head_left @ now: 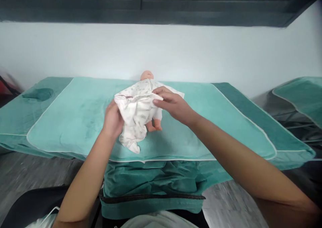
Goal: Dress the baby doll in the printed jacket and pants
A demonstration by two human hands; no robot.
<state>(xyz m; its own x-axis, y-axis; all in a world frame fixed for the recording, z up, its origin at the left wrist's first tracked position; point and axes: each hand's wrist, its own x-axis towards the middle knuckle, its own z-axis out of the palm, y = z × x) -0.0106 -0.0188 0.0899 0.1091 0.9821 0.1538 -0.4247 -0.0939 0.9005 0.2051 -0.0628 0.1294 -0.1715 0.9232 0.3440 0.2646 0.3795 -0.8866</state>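
A baby doll (147, 75) lies on its back on a teal padded table (75, 120), head toward the wall, bare feet toward me. It wears a white printed garment (137, 110), bunched up over its legs. My left hand (113, 119) is closed on the garment's left side near the lower body. My right hand (172, 104) pinches the gathered cloth at the doll's middle, fingers pressed together on the fabric. One trouser leg of the garment hangs loose toward the table's near edge.
A darker teal cover (151, 184) drapes down the table's front. A white wall (161, 50) stands right behind the table, under a dark window frame. A second teal-covered table (302, 94) stands at the right. A round face hole (37, 94) marks the table's left end.
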